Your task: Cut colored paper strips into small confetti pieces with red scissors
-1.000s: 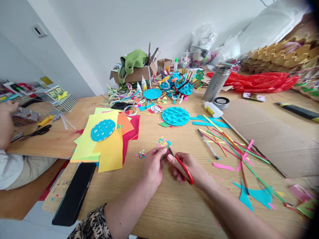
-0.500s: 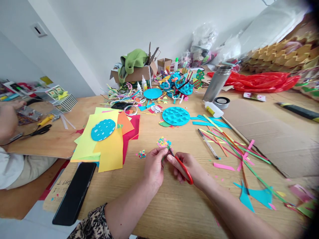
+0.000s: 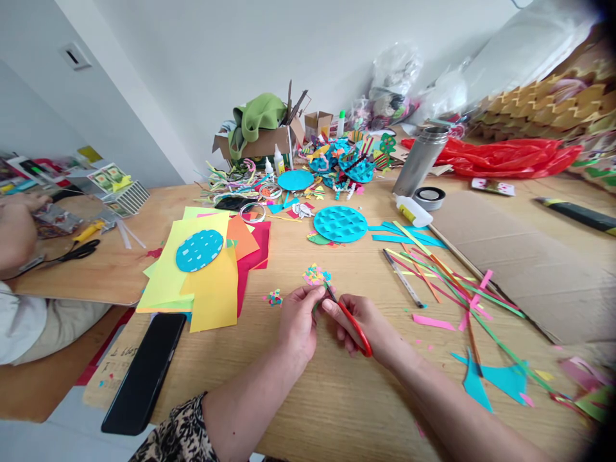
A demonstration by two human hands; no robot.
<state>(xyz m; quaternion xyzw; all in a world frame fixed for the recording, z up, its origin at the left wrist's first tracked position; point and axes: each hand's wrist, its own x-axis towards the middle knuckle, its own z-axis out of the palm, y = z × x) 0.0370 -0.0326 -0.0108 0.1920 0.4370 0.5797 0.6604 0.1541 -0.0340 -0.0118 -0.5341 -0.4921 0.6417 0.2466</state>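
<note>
Red-handled scissors are gripped in my right hand, blades pointing up and left over the table. My left hand pinches a narrow green paper strip, mostly hidden by the fingers, right beside the blades. Just beyond the scissor tips lies a pile of tiny paper bits in yellow, blue and pink. A smaller heap of bits sits left of it, close to my left hand. Farther back rests a blue oval with raised paper flaps.
Coloured paper sheets with a white-dotted blue oval and a black phone lie left. Paper strips, a pen, cardboard and a steel flask are right. Another person's arm is at far left.
Both hands stay in nearly the same place, still holding the scissors and the strip. The view has shifted very slightly.
</note>
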